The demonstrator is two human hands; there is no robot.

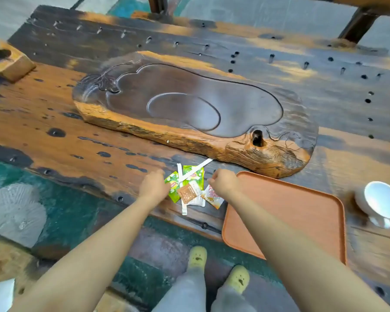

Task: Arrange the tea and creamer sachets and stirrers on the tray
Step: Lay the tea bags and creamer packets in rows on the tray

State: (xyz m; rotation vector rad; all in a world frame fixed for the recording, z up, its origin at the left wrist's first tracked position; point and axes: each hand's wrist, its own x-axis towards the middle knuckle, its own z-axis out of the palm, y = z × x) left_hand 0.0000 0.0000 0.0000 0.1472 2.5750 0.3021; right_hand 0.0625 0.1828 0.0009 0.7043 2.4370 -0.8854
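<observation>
Green tea sachets (190,176), creamer packets (213,198) and white paper-wrapped stirrers (184,176) lie heaped on the wooden surface (77,136), beside my orange plastic tray (302,212). My left hand (153,184) and right hand (223,182) flank them, curled; whether either grips anything, I cannot tell.

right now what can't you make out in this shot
- Head view: fingers of the left hand and right hand curl out of sight, so any grasp is unclear.
- Sachets overlap; their print is blurred.
- White cup is cut by the right edge.
</observation>
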